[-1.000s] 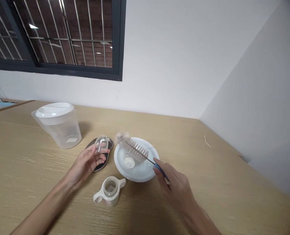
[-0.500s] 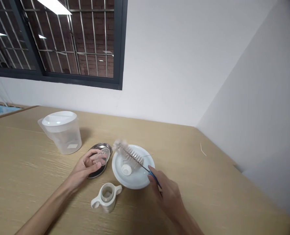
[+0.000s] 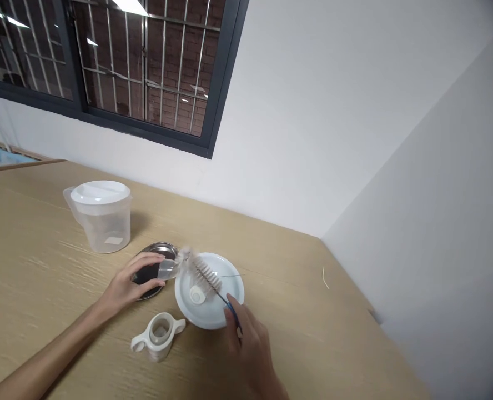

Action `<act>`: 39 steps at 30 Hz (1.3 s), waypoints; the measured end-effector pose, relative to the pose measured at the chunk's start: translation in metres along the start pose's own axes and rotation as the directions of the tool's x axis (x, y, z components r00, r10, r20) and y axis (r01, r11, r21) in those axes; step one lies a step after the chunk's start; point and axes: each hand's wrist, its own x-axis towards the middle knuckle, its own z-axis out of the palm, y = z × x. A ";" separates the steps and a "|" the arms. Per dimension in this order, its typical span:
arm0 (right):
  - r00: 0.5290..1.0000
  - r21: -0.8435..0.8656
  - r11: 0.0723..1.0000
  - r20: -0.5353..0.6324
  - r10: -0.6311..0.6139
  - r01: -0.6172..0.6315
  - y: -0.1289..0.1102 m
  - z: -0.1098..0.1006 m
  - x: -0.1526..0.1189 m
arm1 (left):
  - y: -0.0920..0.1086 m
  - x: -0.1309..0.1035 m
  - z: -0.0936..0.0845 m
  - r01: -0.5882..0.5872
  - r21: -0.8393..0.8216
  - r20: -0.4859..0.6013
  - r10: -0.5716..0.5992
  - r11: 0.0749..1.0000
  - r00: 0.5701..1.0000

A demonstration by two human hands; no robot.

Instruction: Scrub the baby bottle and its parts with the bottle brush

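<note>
My left hand [image 3: 136, 280] pinches a small clear plastic cup [image 3: 167, 270] between thumb and fingers, its mouth turned to the right. In my right hand [image 3: 248, 339] is the blue handle of a bottle brush [image 3: 207, 278]. The brush's tufted white tip is at the mouth of the cup; whether it has entered cannot be made out. Under the brush lies a pale blue-white plate [image 3: 225, 311] with a white ring-shaped part [image 3: 197, 295] and a thin wire on it. Behind my left hand is a round metal tray [image 3: 163, 248], partly covered by the fingers.
A white two-handled bottle holder [image 3: 158, 336] stands in front of the plate. A lidded translucent pitcher [image 3: 107, 222] is at the back left. One thin pale strip [image 3: 325, 278] lies on the wooden table to the right, before the wall.
My left hand has turned the cup from facing up to facing the brush. The brush tip has come to the cup's mouth. The camera view has tilted and shifted.
</note>
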 end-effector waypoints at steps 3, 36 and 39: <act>0.999 0.034 0.999 -0.035 0.037 -0.035 0.004 -0.005 0.001 | 0.004 0.001 -0.001 -0.033 0.023 0.044 0.032 0.999 0.999; 0.999 -0.066 0.998 0.034 -0.006 0.008 0.013 -0.023 0.003 | 0.003 -0.007 -0.001 0.067 0.049 0.065 -0.071 0.997 0.995; 0.995 -0.031 0.997 0.076 -0.063 0.065 0.013 -0.018 0.004 | 0.005 -0.007 0.001 0.101 -0.005 0.071 -0.101 0.995 0.992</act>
